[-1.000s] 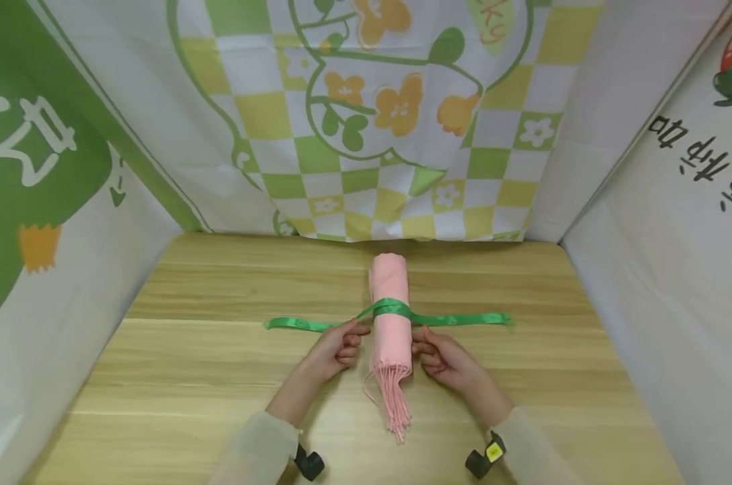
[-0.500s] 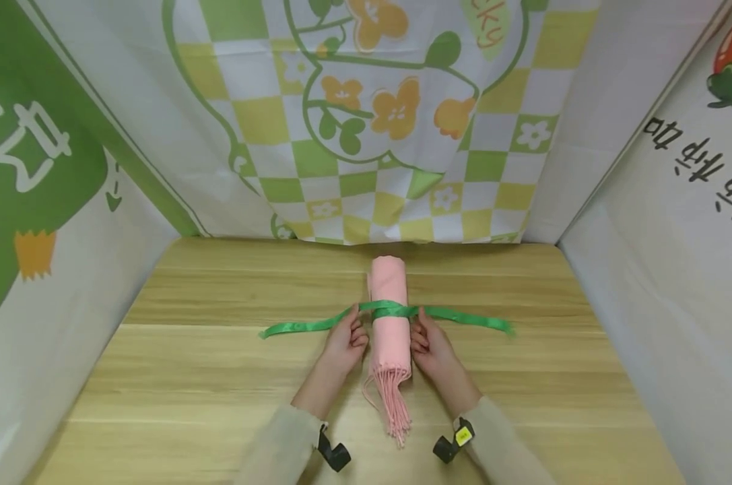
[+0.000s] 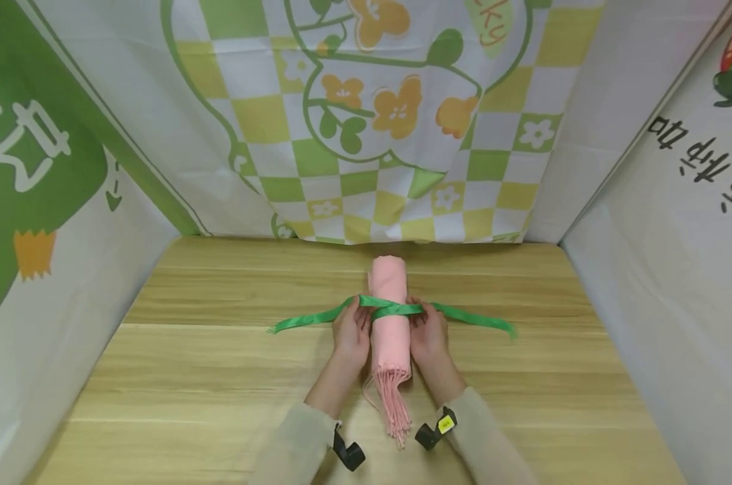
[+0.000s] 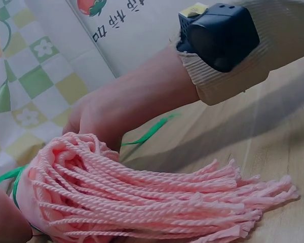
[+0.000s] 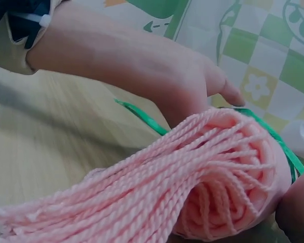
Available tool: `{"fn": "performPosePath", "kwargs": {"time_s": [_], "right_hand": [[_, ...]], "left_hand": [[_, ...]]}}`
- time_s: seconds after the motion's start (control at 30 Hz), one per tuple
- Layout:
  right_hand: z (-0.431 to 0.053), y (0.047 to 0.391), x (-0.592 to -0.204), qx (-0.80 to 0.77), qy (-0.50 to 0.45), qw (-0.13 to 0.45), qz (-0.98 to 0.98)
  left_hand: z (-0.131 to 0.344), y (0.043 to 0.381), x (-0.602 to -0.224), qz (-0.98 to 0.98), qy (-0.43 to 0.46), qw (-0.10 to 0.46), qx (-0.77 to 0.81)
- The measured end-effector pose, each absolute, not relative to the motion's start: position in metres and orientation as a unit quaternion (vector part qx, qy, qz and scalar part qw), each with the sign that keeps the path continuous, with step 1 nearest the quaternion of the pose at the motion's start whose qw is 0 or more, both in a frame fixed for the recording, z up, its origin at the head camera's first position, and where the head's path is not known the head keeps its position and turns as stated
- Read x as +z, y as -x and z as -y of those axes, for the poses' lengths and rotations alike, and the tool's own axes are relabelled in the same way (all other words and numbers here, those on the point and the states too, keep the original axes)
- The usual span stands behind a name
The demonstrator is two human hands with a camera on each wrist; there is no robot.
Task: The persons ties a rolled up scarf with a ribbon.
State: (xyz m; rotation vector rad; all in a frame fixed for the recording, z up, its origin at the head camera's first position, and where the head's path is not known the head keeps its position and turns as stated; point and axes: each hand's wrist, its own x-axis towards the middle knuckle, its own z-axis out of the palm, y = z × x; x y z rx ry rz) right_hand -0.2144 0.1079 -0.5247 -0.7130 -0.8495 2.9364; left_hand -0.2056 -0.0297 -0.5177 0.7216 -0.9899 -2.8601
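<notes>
A rolled pink scarf (image 3: 391, 343) lies lengthwise on the table, its twisted fringe (image 4: 192, 192) trailing toward the person. Around its middle runs a green ribbon (image 3: 396, 309), crossed over the top, with a loose tail to each side. Left of the roll, my left hand (image 3: 350, 333) pinches the ribbon near its fingertips, other fingers close to the scarf's side. On the opposite side my right hand (image 3: 431, 335) holds the ribbon at the thumb, its fingers beside the roll. Parts of the fingers are hidden by the scarf in both wrist views.
The wooden table (image 3: 220, 377) extends around the scarf. A checkered, flower-printed cloth (image 3: 390, 135) hangs at its far edge, and printed white sheets (image 3: 662, 256) close off both sides. A small black camera (image 3: 349, 457) is strapped to each wrist.
Both hands have moved forward and inward, from below the ribbon up to the scarf's sides. They have taken hold of the ribbon, and its crossing strand now slants more visibly over the roll.
</notes>
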Motion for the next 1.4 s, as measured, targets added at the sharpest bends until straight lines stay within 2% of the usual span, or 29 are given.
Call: {"fn": "performPosePath", "kwargs": {"time_s": [0.3, 0.5, 0.87, 1.17, 1.4], "right_hand": [[-0.107, 0.217, -0.522, 0.954, 0.173, -0.019, 0.246], [-0.111, 0.214, -0.522, 0.959, 0.177, -0.046, 0.215], [-0.118, 0.21, -0.52, 0.948, 0.235, -0.032, 0.21], [-0.119, 0.211, -0.514, 0.96, 0.217, -0.005, 0.178], [-0.123, 0.211, -0.513, 0.96, 0.197, -0.042, 0.194]], "left_hand": [[0.024, 0.206, -0.519, 0.369, -0.213, 0.041, -0.904], [0.025, 0.206, -0.522, 0.375, -0.203, 0.038, -0.904], [0.03, 0.206, -0.514, 0.288, -0.186, -0.009, -0.939], [0.029, 0.207, -0.512, 0.247, -0.164, -0.024, -0.955], [0.036, 0.209, -0.519, 0.314, -0.171, -0.064, -0.931]]}}
